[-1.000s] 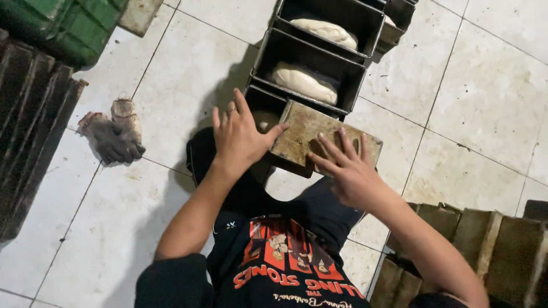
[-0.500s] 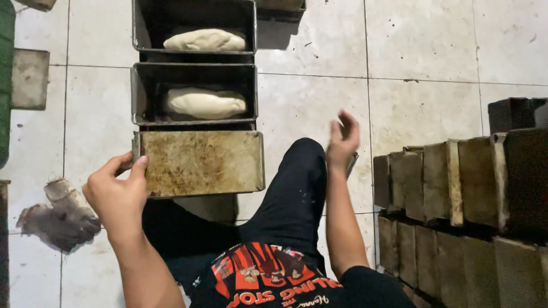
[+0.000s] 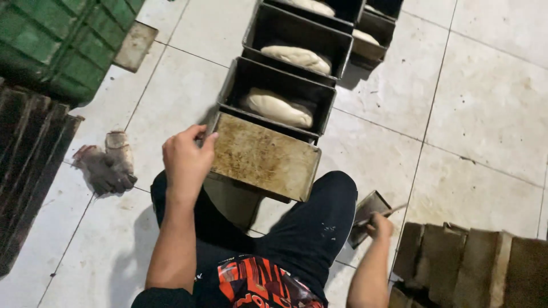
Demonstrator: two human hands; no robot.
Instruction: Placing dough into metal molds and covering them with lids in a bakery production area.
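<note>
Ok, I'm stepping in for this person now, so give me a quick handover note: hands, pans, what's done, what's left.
Left hand: grip on the near edge of the lid lying on the closest pan.
Right hand: holds a thin stick beside a small tin on the floor.
Done: nearest pan covered.
Left: open pans behind it, first pan and second pan, show dough and no lids.
Empty pans are stacked at right.
</note>
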